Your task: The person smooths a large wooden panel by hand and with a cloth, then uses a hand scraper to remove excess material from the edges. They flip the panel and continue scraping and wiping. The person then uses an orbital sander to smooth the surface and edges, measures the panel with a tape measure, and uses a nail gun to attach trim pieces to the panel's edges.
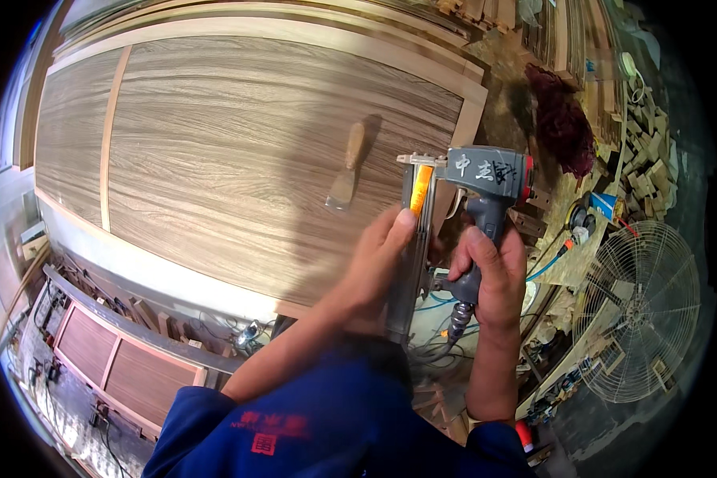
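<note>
A grey pneumatic nail gun [483, 171] is up in front of me, over the right end of a large wood-grain panel [215, 135]. My right hand [494, 271] is wrapped around its handle, above the metal air fitting. At the magazine [413, 263], my left hand [382, 247] grips the side, its thumb against an orange label [421, 190]. The left fingers behind the magazine are partly hidden. A putty knife [349, 169] with a wooden handle lies on the panel, left of the nail gun and apart from both hands.
A large wire fan guard [636, 311] stands at the right. Dark red cloth [560, 119] lies beyond the panel's right end, near stacked timber strips [570, 40]. Wood offcuts [649, 155] are piled at far right. Another framed panel [127, 358] sits at lower left.
</note>
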`<move>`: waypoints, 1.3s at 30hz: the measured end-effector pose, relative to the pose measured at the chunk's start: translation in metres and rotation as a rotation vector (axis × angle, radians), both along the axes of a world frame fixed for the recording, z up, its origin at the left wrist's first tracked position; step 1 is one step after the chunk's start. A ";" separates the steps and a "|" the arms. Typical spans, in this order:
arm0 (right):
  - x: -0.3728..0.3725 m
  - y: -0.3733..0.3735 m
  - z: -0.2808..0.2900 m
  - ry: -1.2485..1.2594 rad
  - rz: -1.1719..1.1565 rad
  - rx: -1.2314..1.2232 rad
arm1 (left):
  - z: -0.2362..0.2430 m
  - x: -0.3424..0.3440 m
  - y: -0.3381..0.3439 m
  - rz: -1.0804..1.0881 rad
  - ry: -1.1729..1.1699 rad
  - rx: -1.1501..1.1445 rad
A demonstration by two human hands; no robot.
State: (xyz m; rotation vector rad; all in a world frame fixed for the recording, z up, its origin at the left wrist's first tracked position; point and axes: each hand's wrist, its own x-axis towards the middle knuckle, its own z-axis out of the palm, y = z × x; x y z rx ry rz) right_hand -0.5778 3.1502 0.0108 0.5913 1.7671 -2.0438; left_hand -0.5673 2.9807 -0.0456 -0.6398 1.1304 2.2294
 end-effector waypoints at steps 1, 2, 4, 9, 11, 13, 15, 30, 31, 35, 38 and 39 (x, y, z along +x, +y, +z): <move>0.000 0.000 0.003 0.002 0.006 -0.001 | 0.005 -0.007 0.003 0.032 0.039 -0.057; 0.001 0.000 0.004 0.004 0.013 -0.003 | -0.002 -0.009 0.005 0.028 0.087 -0.100; 0.004 -0.002 0.005 -0.004 -0.027 -0.006 | -0.018 -0.013 0.008 0.026 0.187 -0.185; 0.009 -0.003 0.000 -0.063 -0.081 -0.028 | -0.010 -0.015 0.010 -0.068 0.144 -0.323; 0.008 -0.008 -0.006 -0.051 -0.119 -0.010 | -0.009 -0.025 0.006 -0.148 0.100 -0.325; 0.008 -0.008 -0.012 -0.041 -0.185 -0.002 | -0.010 -0.037 -0.001 -0.218 0.061 -0.244; 0.005 -0.003 -0.019 -0.023 -0.273 -0.014 | -0.028 0.001 -0.019 -0.300 0.452 -0.354; -0.063 0.032 -0.074 -0.053 -0.125 0.754 | -0.082 -0.024 -0.016 -0.087 0.539 -0.881; -0.074 0.037 -0.079 -0.040 -0.087 0.810 | -0.089 -0.027 -0.027 -0.099 0.520 -1.019; -0.103 0.051 -0.100 -0.001 0.026 0.915 | -0.106 -0.040 -0.053 -0.078 0.566 -1.247; -0.112 0.051 -0.105 -0.018 0.068 0.969 | -0.108 -0.047 -0.052 -0.135 0.559 -1.277; -0.114 0.050 -0.105 -0.030 0.079 0.998 | -0.108 -0.049 -0.050 -0.144 0.547 -1.264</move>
